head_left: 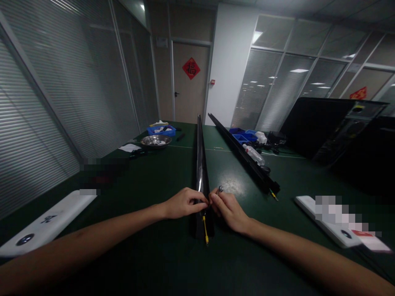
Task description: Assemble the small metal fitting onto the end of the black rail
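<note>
A long black profile (pixel 200 164) lies on the green table (pixel 154 193), pointing away from me. My left hand (pixel 187 202) reaches across its near end, with thumb and forefinger pinched together over the channel. From the other side my right hand (pixel 228 209) meets it, its fingers curled in a pinch. Whatever the fingertips hold is too small or hidden to make out. Just below them a yellow wire (pixel 205 230) with a metal terminal sticks out of the profile. Something round and metallic (pixel 220 188) shows at my right forefinger.
Another black profile (pixel 247 158), with a yellow-green wire (pixel 273 195), lies to the right beside a plastic bottle (pixel 254 155). White devices (pixel 49 222) flank my arms. Further back are a metal bowl (pixel 156 141), a blue tray (pixel 161 131) and blue bins (pixel 243 136). Large black panels (pixel 317 127) stand right.
</note>
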Demonstrator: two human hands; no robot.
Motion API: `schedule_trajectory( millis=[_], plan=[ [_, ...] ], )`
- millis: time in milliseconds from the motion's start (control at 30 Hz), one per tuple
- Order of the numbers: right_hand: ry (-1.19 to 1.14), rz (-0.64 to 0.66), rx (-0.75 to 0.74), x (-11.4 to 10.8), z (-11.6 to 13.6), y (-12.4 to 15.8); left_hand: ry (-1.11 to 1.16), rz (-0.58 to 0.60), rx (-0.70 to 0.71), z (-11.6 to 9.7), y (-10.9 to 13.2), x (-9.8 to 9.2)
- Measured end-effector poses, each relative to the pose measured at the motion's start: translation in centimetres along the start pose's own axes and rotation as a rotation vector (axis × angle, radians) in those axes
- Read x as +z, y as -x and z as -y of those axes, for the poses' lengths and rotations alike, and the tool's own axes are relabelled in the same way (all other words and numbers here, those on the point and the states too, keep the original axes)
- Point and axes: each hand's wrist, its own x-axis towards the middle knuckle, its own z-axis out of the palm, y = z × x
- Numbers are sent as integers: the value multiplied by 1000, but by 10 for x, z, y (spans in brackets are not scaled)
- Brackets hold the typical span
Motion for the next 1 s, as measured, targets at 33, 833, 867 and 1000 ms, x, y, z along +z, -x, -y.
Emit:
schedule_trajectory(
  millis=[33,833,867,1000],
  plan=[
    [-2,0,4,0,0,0,0,2,-2,0,0,0],
    [-1,4,-7,0,-2,-1,-5,-30,-20,-2,1,0],
    [-1,4,-5,0,-2,-1,-2,-30,-19,-2,1,0],
    [-2,-1,14,0,-4,-1,3,-37,-16,-1,0,1]
  ],
)
